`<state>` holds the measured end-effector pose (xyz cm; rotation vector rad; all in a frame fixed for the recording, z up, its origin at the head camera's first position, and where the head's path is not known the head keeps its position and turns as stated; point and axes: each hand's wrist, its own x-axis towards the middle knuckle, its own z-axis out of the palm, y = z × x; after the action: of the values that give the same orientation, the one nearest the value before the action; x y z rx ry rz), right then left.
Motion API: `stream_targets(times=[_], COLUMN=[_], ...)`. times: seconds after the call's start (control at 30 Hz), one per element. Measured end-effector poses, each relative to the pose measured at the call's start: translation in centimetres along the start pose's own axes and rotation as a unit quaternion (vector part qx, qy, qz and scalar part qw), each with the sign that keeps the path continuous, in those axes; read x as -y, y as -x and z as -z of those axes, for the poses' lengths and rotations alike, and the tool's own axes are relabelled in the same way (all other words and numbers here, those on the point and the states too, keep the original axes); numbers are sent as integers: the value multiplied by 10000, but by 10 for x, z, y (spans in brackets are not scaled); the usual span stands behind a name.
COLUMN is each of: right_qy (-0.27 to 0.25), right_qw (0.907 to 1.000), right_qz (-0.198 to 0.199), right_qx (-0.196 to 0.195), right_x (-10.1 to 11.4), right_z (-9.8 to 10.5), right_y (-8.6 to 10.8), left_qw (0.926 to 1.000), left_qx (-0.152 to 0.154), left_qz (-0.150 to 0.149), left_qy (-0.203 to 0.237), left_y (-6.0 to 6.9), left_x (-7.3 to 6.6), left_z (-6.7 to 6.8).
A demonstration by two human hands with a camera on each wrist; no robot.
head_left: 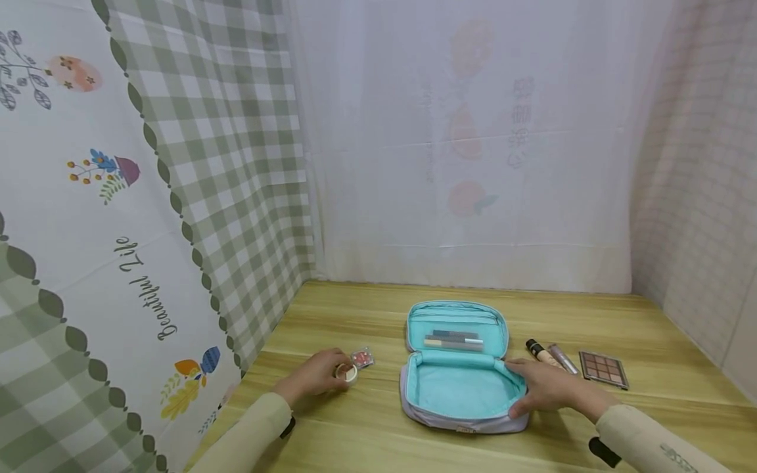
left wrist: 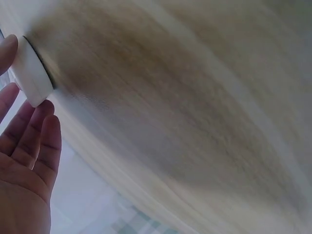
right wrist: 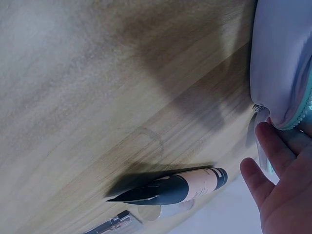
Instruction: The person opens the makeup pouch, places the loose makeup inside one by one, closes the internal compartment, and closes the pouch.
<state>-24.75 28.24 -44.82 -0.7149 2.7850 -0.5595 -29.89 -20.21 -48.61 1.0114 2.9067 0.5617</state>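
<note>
My left hand (head_left: 316, 376) pinches a small round white compact (head_left: 351, 374) between thumb and fingers, low over the table. The left wrist view shows the compact's thick white side (left wrist: 32, 73). Just beyond it lies a small clear square case (head_left: 363, 358) with a red pattern. My right hand (head_left: 547, 386) holds the right side of an open makeup bag (head_left: 461, 394), grey-lilac outside and turquoise inside. In the right wrist view, fingers (right wrist: 278, 151) meet the bag's zipped edge. Slim pencil-like items (head_left: 452, 341) lie against the raised lid.
Right of the bag lie a black-capped beige tube (head_left: 541, 353), a slim clear tube (head_left: 564, 359) and an eyeshadow palette (head_left: 603, 369). The wooden table (head_left: 355, 309) ends at a white curtain (head_left: 378, 197) behind and a checked cloth (head_left: 236, 131) on the left.
</note>
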Motion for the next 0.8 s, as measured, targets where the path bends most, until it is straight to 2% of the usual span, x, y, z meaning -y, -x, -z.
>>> stream_targets(times=[0.13,0.27,0.5,0.8], right_qy=[40,-32,4,48], right_qw=[9999,10000,10000,10000], right_qz=[93,11,-44,14], right_qx=[-8,5,6,15], right_x=[0,1,0,2], right_z=[0,0,1,1], right_y=[0,0,0,1], left_qw=[9998,9995,9994,9966], left_qx=[-142,-250,-344,-515], left_qz=[-90,-117,-15,-646], left_qy=[-135,-124,59,-4], left_y=[-1,-3,-16,-42], left_x=[1,0,-11,-33], left_z=[1,4,11,14])
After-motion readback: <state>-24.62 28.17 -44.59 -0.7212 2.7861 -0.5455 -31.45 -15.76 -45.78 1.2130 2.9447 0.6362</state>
